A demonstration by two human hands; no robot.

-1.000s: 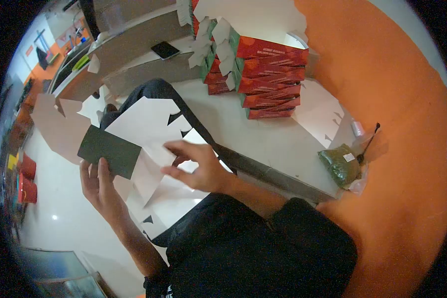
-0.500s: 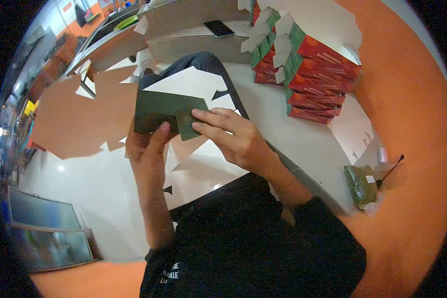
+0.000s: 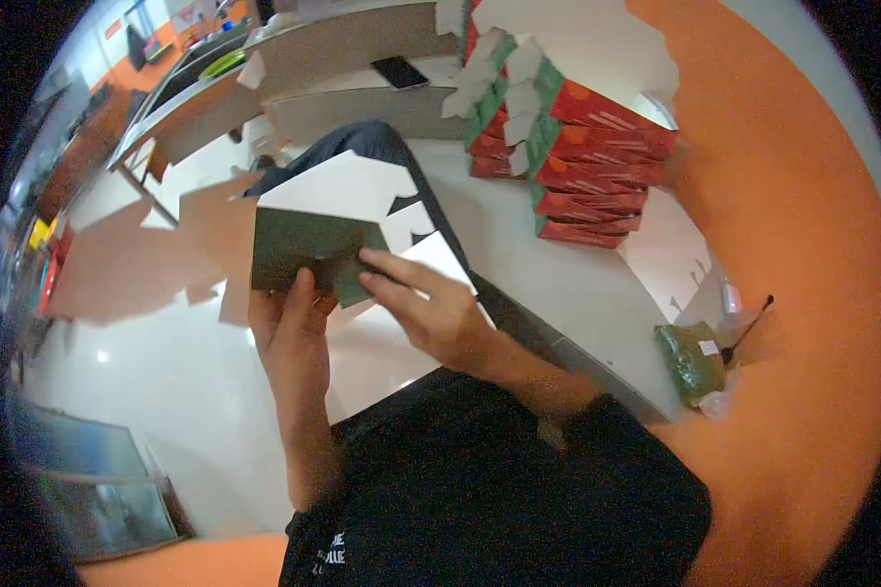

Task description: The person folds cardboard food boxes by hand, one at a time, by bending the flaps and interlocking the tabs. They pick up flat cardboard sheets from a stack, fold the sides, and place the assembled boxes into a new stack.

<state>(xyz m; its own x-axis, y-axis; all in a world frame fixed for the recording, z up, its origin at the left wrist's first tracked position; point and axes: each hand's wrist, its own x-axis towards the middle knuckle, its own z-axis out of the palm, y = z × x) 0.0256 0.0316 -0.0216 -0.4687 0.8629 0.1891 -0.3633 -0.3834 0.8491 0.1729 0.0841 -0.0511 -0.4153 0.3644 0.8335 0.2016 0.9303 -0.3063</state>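
Note:
A dark green card panel [image 3: 299, 240] of a box is between my hands above my lap. My left hand [image 3: 296, 338] grips its lower edge, with the thumb on the near face and the other fingers partly hidden behind. My right hand [image 3: 439, 311] holds the small green flap at the panel's right, two fingers lying over it and the thumb out of sight. White cut-out card sheets [image 3: 352, 181] with notched edges lie across my lap under the panel. Whether the green panel is joined to these sheets I cannot tell.
Stacked red and green folded boxes [image 3: 602, 161] stand on the pale ledge to the right. A black phone [image 3: 399, 71] lies at the back. A green-filled plastic bag [image 3: 690, 362] sits at the right beside the orange floor. Brown card [image 3: 137, 245] spreads out at the left.
The whole view has shifted slightly, so most things sit further left. Both hands keep their hold on the green panel, and the right fingers stay on the flap.

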